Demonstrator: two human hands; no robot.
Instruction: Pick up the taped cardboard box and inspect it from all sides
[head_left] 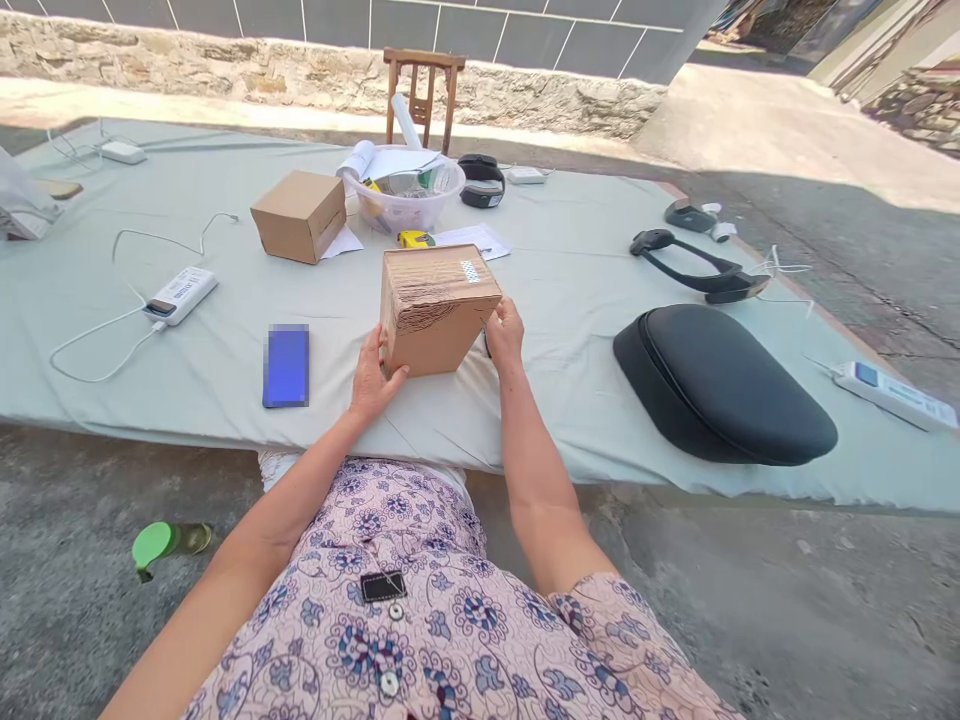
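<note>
A brown cardboard box (442, 320) with dark scribbled lines near its top edge and a small patterned patch stands in front of me on the cloth-covered table (570, 400). My left hand (373, 378) holds its left side, the thumb along the lower front. At the box's right side is my right hand (505, 330), its fingers curled in; part of a dark object shows beside it, too hidden to name. To the left lies a phone (286, 366) with a blue screen. A second cardboard box (300, 215) sits farther back.
Behind the box are a yellow tape measure (415, 239), papers (474, 241) and a full plastic basin (409, 210). A black case (724, 385) and a headset (697, 265) lie right. A white power bank (180, 296) with a cable lies left.
</note>
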